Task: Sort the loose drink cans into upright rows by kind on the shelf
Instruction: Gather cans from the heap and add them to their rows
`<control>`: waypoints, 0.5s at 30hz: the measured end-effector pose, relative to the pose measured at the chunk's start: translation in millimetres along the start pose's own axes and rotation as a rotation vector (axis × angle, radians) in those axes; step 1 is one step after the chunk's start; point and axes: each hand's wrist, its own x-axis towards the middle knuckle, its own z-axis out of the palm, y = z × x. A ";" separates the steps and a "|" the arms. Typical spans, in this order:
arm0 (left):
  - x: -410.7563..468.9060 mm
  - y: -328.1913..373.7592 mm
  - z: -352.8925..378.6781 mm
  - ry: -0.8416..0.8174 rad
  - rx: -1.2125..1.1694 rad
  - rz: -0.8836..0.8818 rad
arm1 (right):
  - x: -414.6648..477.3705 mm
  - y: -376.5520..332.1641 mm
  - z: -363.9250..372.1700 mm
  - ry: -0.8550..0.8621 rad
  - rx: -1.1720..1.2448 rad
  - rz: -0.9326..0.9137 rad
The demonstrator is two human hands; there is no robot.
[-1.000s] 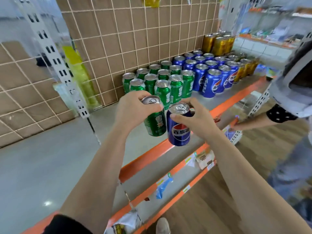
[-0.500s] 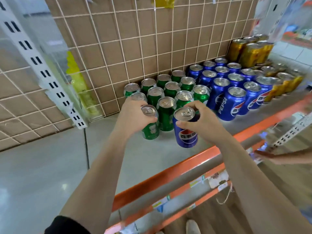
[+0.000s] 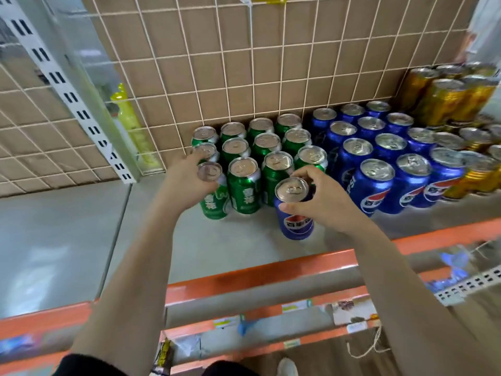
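Observation:
My left hand (image 3: pixel 187 180) grips a green can (image 3: pixel 215 204) by its upper part; the can stands upright at the front left corner of the block of green cans (image 3: pixel 276 147), touching its neighbour. My right hand (image 3: pixel 322 199) holds a blue Pepsi can (image 3: pixel 296 223) near its rim, upright, just above or on the grey shelf (image 3: pixel 230 240), in front of the green block and left of the blue cans (image 3: pixel 385 158). Both blocks stand upright in rows against the wire back.
Gold cans (image 3: pixel 447 99) stand at the back right, with more gold cans (image 3: pixel 477 175) right of the blue ones. The shelf has an orange front edge (image 3: pixel 271 270). A white slotted upright (image 3: pixel 67 96) and a yellow bottle (image 3: pixel 130 123) are at the left. Lower shelves lie below.
Both hands have carried their cans forward and down to the shelf. The green can now stands beside the front green row; the blue can has dropped in front of the green block.

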 end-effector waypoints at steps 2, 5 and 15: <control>-4.7 5.1 4.3 0.049 -0.023 -0.034 | -1.7 4.3 -5.7 -0.007 -0.006 -0.004; -10.1 14.3 10.1 0.195 -0.013 -0.051 | -4.2 7.8 -12.7 -0.022 0.005 -0.005; -24.8 57.0 33.9 0.343 -0.098 0.174 | -23.6 17.6 -46.8 0.049 -0.059 0.031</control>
